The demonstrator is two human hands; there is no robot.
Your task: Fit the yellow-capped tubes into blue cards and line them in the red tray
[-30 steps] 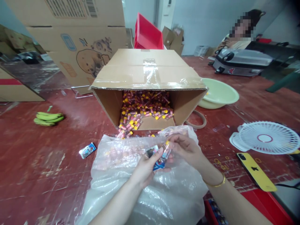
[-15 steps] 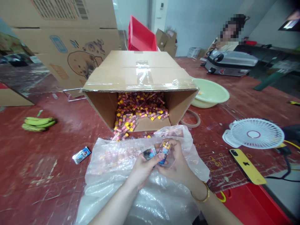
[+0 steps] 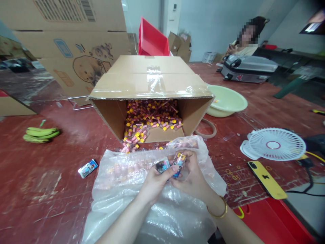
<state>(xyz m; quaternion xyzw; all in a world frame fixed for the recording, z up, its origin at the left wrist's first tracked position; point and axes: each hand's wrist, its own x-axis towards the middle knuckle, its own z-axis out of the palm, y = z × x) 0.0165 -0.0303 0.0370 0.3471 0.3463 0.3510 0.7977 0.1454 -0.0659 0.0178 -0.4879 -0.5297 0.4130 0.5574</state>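
Above the translucent plastic sheet, my hands meet with their fingers closed. My left hand grips small printed cards, dark and pale blue, with its thumb pressed on the neighbouring item. In the fingers of my right hand is a small clear tube with a yellow end, against a blue printed piece. The fingers hide part of both. Just beyond lies an open cardboard box on its side, holding many small pink tubes with yellow caps; some spill out at its front left.
A blue printed packet and green bananas lie on the red table at left. To the right are a green basin, a brown tape ring, a white fan and a yellow phone. Another person sits behind a grey suitcase.
Almost nothing differs. My hands keep the same hold, with only a slight shift of the tube. The view has drifted slightly.
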